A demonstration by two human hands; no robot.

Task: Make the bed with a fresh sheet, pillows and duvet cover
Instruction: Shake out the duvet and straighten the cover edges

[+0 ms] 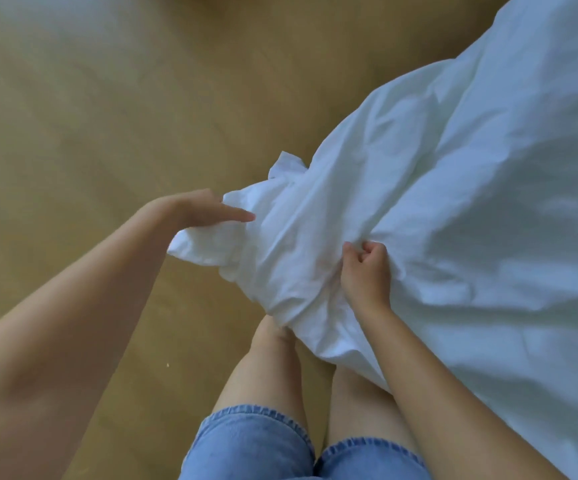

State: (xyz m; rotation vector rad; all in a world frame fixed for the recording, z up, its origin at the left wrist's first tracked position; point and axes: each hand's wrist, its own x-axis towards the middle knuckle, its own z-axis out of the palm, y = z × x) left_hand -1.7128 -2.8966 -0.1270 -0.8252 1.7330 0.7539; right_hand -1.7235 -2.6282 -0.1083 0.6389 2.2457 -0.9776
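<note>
Gripping white bedding (460,209), the right hand (365,273) is clenched; the left hand (202,209) touches it, fingers straight.

The cloth (453,202) ran off the frame; whether sheet or duvet cover could not be told. Under the cloth both feet lay hidden. The floor (73,98) beyond the cloth was blurred.

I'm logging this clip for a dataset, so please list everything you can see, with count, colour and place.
white bedding: one, white, creased, right side to centre, bunched end at centre.
floor: one, tan, left and top.
denim shorts: one pair, blue, bottom centre.
legs: two, bare, below the bunched end.
left hand: one, fingers straight, touching the bunched end.
right hand: one, gripping a fold of the bedding.
</note>
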